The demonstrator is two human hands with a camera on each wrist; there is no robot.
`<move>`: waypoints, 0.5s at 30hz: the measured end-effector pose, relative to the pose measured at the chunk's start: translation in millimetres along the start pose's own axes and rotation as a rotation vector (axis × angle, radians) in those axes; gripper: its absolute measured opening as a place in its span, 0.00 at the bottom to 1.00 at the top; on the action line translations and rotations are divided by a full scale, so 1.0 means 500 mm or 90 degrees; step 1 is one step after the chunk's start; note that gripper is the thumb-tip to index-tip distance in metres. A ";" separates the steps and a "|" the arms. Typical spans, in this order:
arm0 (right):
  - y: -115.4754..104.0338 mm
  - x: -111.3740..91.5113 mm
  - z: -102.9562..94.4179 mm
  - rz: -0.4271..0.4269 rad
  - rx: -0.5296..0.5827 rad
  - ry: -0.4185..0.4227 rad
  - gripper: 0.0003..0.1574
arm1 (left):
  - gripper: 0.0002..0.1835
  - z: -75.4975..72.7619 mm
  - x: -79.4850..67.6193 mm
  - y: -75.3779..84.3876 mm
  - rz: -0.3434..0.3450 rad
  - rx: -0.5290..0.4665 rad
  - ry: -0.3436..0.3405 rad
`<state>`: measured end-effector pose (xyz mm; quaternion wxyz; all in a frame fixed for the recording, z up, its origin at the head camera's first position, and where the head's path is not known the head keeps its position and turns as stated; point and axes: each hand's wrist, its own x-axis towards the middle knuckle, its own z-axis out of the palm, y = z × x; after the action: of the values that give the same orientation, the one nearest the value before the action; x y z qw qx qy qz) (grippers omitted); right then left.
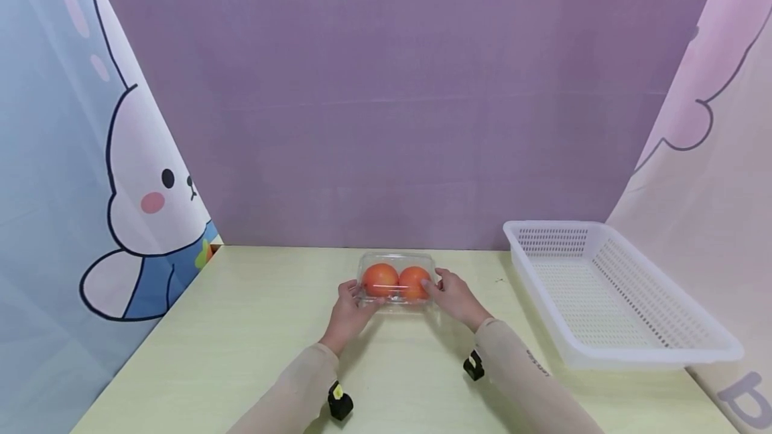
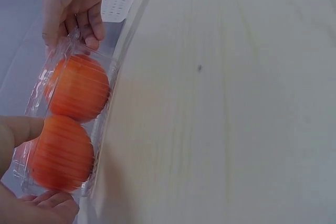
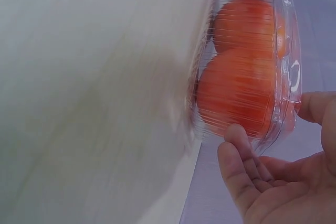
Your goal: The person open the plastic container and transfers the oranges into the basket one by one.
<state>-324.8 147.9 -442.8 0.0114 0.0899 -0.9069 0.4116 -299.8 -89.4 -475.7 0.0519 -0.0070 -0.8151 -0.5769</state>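
A clear plastic clamshell box [image 1: 397, 261] with two round orange-red fruits [image 1: 380, 280] side by side inside is near the table's back edge in the head view. Its lid looks closed. My left hand [image 1: 350, 313] grips the left end, the thumb along the front side. At the right end my right hand [image 1: 456, 297] holds on, thumb on the box's top front and fingers around the end. The right wrist view shows the box's ribbed wall [image 3: 236, 87] between my right thumb and fingers. Whether the box touches the table, I cannot tell.
A white plastic basket [image 1: 567, 333] with perforated walls stands at the table's right side. Behind the pale wooden table [image 1: 241, 333] hangs a purple cloth [image 1: 386, 99]. Printed curtains [image 1: 48, 186] flank both sides.
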 end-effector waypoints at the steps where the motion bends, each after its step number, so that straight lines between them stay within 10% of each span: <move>1: -0.001 0.000 0.000 0.000 0.000 -0.003 0.40 | 0.42 0.001 -0.001 0.000 0.000 -0.003 0.001; 15: -0.003 0.000 0.002 -0.012 -0.036 -0.009 0.39 | 0.35 0.017 -0.003 -0.004 0.021 -0.044 0.017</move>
<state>-324.7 146.4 -442.4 0.0112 0.1011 -0.9172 0.3853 -298.8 -81.8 -480.6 0.0721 -0.0146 -0.7939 -0.6036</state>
